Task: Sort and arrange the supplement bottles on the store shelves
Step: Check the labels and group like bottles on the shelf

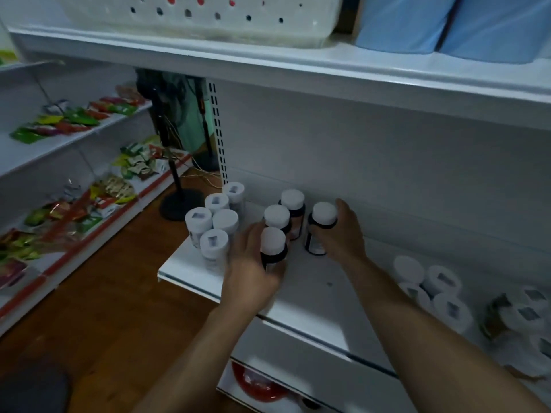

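Note:
On the white shelf [313,296] stand dark supplement bottles with white caps. My left hand [253,260] grips the nearest dark bottle [273,244]. My right hand [340,234] grips another dark bottle [320,225] further right. Two more dark bottles [284,213] stand upright behind, between the hands. At the shelf's left end is a cluster of several white bottles [216,222]. More white bottles [432,287] stand in a group at the right.
A white perforated basket [208,22] and blue packs [447,25] sit on the shelf above. Snack packets [74,120] fill the shelves on the left. A black stand [179,201] rests on the wooden floor. A red item [256,386] lies on the lower shelf.

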Demonstrator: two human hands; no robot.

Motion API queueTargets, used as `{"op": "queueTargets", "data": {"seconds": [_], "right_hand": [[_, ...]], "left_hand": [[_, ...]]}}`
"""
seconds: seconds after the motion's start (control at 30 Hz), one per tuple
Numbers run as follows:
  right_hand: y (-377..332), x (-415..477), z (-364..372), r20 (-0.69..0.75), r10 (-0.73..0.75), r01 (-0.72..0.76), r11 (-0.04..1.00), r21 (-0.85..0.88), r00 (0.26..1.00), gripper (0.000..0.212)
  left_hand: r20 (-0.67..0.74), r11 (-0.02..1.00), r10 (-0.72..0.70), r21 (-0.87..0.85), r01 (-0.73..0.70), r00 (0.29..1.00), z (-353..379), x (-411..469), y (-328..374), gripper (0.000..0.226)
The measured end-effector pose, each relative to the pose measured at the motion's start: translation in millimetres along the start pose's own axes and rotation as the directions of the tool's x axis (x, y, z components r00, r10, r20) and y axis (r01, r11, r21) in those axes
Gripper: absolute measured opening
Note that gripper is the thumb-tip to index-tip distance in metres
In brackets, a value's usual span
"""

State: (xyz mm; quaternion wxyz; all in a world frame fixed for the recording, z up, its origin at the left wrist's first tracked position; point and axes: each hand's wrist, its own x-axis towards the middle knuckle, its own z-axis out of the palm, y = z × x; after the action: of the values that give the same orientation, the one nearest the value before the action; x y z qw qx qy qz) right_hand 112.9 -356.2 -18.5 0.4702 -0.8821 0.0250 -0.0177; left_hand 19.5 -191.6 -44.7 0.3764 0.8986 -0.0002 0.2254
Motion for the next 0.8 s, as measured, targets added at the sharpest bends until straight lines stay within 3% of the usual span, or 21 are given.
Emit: {"op": "queueTargets", "data": {"seconds": [0.13,0.23,0.47,0.63,0.8], "right_hand": [[12,8,8,-0.006,0.031,-0.031,0.998,0.053,1.0,0.06],[19,-5,2,-0.045,0.025,-0.02,0.993,0.119,0.999,0.045],[6,-68,-13,-0.106,0.038,-0.013,0.973,0.231,0.994,0.05],[-7,-120,0,-0.195,0.066,-0.013,0.964,0.264,0.979,0.053],[-27,-166,11,-0.23,-0.002,0.058,0.971,0.234,0.973,0.052]], "left_hand": [[-0.021,0.983,0.012,-0.185,-0.015,1.0,9,1,-8,0.059],[-0.007,0.979,-0.009,-0.204,0.008,1.0,13,1,-14,0.06],[0.071,0.973,0.011,-0.23,0.006,0.997,12,4,-30,0.073],[0.06,0.968,0.14,-0.219,-0.123,0.988,1,8,-27,0.065],[0.147,0.957,0.261,-0.167,-0.236,0.954,-18,-9,-27,0.074]]}}
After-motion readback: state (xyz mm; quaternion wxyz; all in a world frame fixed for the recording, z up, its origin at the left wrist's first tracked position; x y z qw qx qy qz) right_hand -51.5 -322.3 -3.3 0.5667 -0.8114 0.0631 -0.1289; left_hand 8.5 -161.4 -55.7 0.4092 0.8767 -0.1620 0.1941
